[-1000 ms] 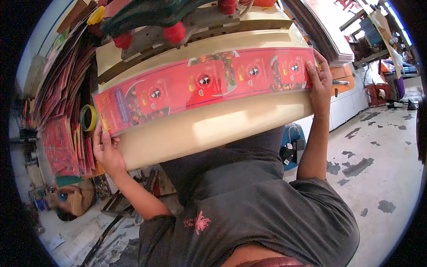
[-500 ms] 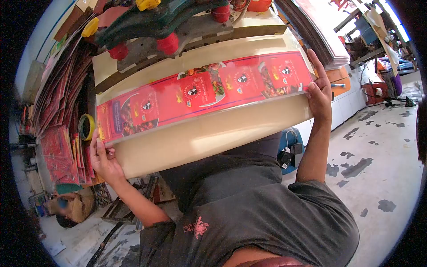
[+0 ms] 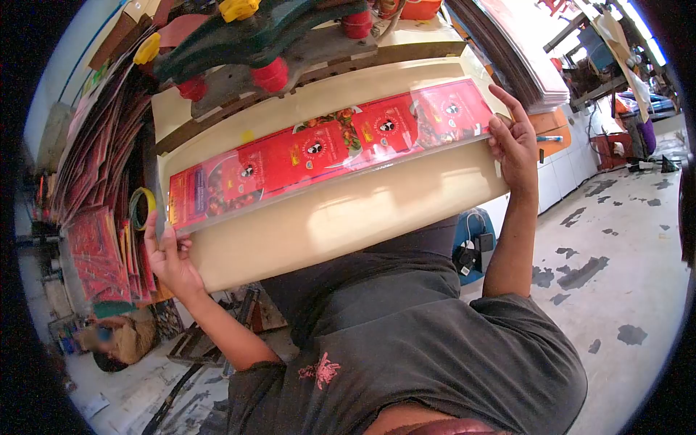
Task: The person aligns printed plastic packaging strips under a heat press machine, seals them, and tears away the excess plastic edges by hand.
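Note:
A long red printed strip (image 3: 341, 148) with food pictures and round logos spans the middle of the view, its glossy clear plastic edge catching the light. My left hand (image 3: 174, 257) pinches its near left corner between thumb and fingers, index finger pointing up. At the right end, my right hand (image 3: 515, 145) grips the other corner, thumb on top and the index finger stretched out. Beneath the strip lies a cream, smooth work surface (image 3: 348, 217) with a rounded front edge. Whether the strip rests on it or hovers just above, I cannot tell.
Beyond the surface stands a dark green machine frame (image 3: 290, 36) with red and yellow knobs. Stacked red printed sheets (image 3: 101, 246) and a yellow tape roll (image 3: 142, 209) are at left. More stacked sheets (image 3: 522, 65) stand back right. Another person (image 3: 127, 337) is at lower left.
The strip has shifted slightly; its left end moved right and its right end moved left and a little farther away. My right hand's fingers have curled more around its corner.

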`<state>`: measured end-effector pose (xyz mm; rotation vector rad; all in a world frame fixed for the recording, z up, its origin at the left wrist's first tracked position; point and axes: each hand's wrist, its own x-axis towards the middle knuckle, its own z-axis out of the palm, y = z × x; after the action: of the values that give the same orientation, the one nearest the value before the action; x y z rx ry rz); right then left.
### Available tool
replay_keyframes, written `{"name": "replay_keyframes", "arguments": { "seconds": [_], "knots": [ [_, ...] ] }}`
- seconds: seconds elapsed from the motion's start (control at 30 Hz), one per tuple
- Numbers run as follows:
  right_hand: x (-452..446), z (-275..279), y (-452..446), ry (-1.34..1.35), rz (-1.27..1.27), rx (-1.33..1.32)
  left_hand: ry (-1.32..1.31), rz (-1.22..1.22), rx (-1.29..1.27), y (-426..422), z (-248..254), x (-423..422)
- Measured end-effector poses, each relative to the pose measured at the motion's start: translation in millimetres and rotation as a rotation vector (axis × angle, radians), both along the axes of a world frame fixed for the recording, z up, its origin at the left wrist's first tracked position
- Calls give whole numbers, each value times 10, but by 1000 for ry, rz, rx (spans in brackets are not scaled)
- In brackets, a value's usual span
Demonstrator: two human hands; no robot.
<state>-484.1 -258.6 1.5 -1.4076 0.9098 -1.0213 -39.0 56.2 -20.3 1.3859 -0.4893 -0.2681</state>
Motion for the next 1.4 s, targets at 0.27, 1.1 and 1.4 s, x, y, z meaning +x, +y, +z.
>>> {"name": "replay_keyframes", "arguments": {
  "seconds": [0.27,1.1,1.4],
  "knots": [
    [-41,-61,-17,18,3,-39,11,-2,-6,36,-37,31],
    [5,-137,-39,101,-71,-82,-9,-14,17,67,-50,72],
    [-10,-118,-37,90,-57,-68,-5,4,16,45,-29,38]
  ]
}}
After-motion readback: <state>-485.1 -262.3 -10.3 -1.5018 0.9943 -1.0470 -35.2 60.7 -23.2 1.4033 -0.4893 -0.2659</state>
